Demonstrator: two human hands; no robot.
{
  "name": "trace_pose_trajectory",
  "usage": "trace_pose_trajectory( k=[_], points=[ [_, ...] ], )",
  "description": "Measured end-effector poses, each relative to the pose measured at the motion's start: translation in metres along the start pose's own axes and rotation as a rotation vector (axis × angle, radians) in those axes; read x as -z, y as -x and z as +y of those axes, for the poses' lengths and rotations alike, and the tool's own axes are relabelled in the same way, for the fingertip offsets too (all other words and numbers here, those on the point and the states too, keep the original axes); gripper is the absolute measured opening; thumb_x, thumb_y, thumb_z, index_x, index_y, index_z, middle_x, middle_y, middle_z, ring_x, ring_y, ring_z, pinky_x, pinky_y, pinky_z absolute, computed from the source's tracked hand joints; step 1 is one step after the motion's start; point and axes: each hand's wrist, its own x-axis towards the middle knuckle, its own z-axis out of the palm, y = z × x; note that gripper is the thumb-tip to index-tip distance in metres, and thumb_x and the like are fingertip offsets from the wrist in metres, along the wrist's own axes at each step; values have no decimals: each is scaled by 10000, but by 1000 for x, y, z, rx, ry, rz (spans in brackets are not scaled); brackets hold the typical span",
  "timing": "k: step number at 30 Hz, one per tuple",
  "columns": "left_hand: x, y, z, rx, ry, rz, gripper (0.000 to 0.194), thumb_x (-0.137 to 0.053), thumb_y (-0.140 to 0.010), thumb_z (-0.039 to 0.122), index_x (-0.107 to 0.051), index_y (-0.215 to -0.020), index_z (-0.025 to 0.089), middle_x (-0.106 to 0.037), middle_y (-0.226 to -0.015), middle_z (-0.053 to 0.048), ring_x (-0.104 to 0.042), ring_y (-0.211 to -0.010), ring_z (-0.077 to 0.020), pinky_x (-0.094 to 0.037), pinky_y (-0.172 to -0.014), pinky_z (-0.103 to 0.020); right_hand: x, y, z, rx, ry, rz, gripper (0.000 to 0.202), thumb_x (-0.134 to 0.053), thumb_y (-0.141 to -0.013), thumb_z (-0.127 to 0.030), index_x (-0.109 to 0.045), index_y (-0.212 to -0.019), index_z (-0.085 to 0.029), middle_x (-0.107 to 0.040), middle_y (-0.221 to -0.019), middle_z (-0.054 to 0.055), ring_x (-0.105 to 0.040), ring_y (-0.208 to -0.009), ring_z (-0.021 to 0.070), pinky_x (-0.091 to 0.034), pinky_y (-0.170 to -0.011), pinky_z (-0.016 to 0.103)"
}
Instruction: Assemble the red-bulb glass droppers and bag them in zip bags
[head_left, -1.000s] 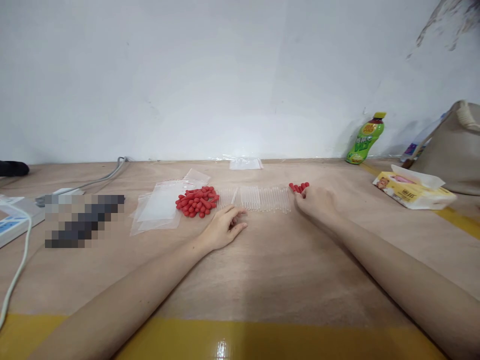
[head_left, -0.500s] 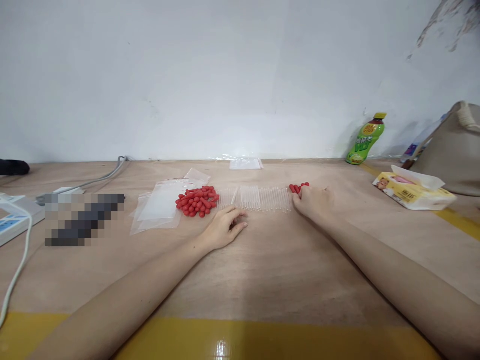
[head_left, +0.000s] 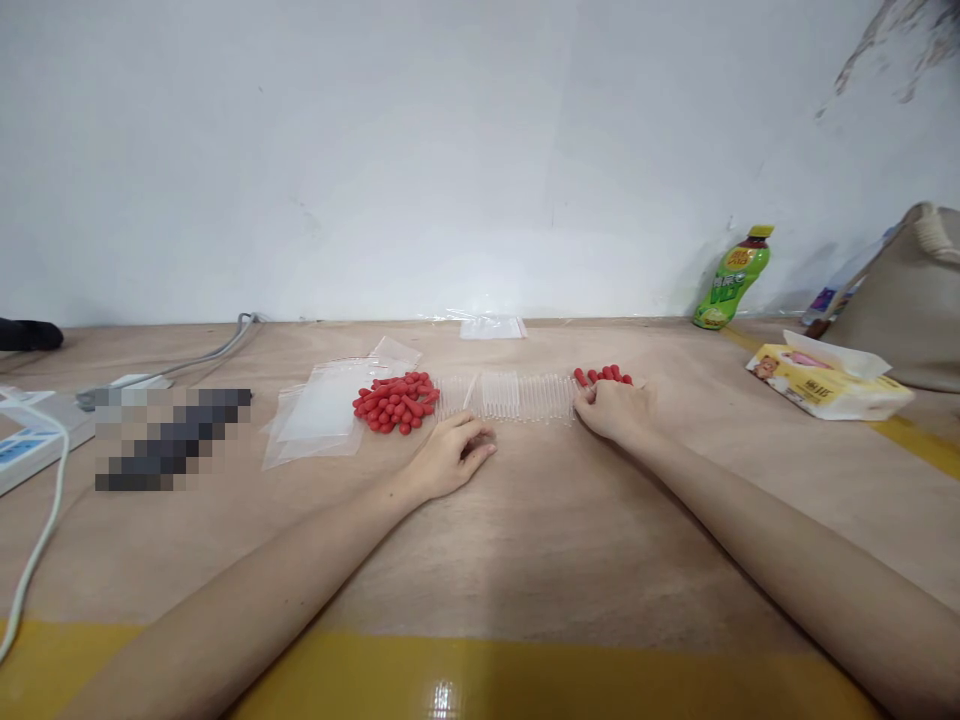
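Across the table lies a row of thin clear tubes [head_left: 536,397], side by side. My left hand [head_left: 452,455] rests at the row's front left, thumb apart from loosely curled fingers. A pale slim stick [head_left: 472,391] slants across the row just above its knuckles; whether the hand touches it is unclear. To its left is a heap of red rubber bulbs [head_left: 395,402] with narrow necks. My right hand [head_left: 611,408] is closed in a pinch at the row's right end; what sits between its fingertips is hidden. Several more red bulbs [head_left: 609,374] lie just behind it.
Clear plastic bags [head_left: 319,405] lie left of the heap, and another plastic packet [head_left: 493,327] is by the wall. A power strip [head_left: 37,430] with cables is at far left. A green bottle [head_left: 735,280], tissue pack [head_left: 829,382] and beige bag [head_left: 900,300] stand at right.
My right hand has shifted slightly left and toward me, to the end of the tube row, uncovering more of the red bulbs behind it. My left hand has stayed put.
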Motion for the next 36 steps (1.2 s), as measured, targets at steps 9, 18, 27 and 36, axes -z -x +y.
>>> trace_pose_trajectory(
  k=[9,18,27,36],
  points=[
    [30,-3,-9,158,-681,212,192,-479,-806,319,-590,-837,165,-544,-876,-104,-473,-858,-263,-367,-730,-389,-1,8,-2,33,-48,145,304,-343,-806,-299,-600,-820,-138,-629,-822,114,-546,-852,261,-270,-800,402],
    [47,-4,-24,317,-898,107,250,-507,-762,366,-580,-867,151,-548,-912,-145,-461,-898,-310,-346,-737,-402,-6,42,-21,410,-184,305,206,-343,-849,-281,-503,-804,-160,-608,-810,78,-520,-809,207,-282,-784,331],
    [47,-3,-29,354,-942,102,234,-498,-765,345,-572,-859,144,-566,-844,-143,-479,-852,-320,-353,-719,-417,-11,42,-21,458,-251,292,168,-383,-838,-266,-510,-793,-166,-599,-784,66,-522,-801,200,-314,-778,336],
    [29,-3,16,21,-306,140,302,-404,-776,91,-482,-1053,181,-490,-1094,-94,-516,-960,-200,-441,-792,-313,-9,43,-21,637,-365,308,293,-339,-867,-219,-545,-1066,-160,-614,-901,83,-540,-852,197,-386,-758,324]
  ],
)
